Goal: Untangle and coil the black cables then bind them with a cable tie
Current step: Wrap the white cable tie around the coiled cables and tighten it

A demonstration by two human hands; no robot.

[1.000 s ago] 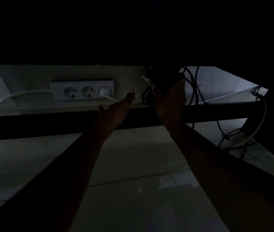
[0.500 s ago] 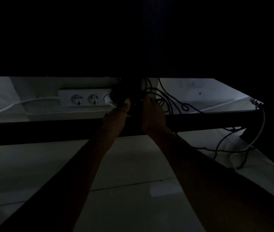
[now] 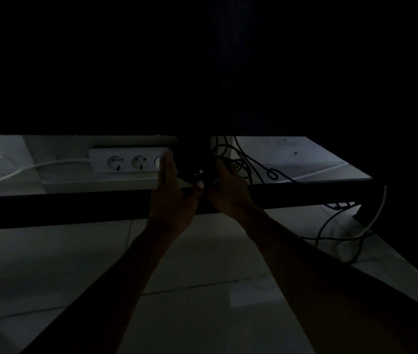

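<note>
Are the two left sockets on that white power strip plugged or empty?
Empty: both sockets on the power strip show bare faces.

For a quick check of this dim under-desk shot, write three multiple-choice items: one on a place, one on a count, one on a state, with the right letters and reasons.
1. Where does the white power strip lie relative to the hands?
A. to their left
B. to their right
C. on the floor tiles in front of them

2. How many empty sockets show on the strip?
A. none
B. two
C. five

3. What is the state of the black cable bundle?
A. lying flat on the floor, untouched
B. held up between both hands
C. hanging from one hand only

Answers:
1. A, the strip sits left of the left hand, whose fingers overlap its right end.
2. B, two open sockets are plain; the spot beside them is partly hidden by fingers.
3. B, the left hand and the right hand flank the dark bundle, with loose loops trailing right.
</note>
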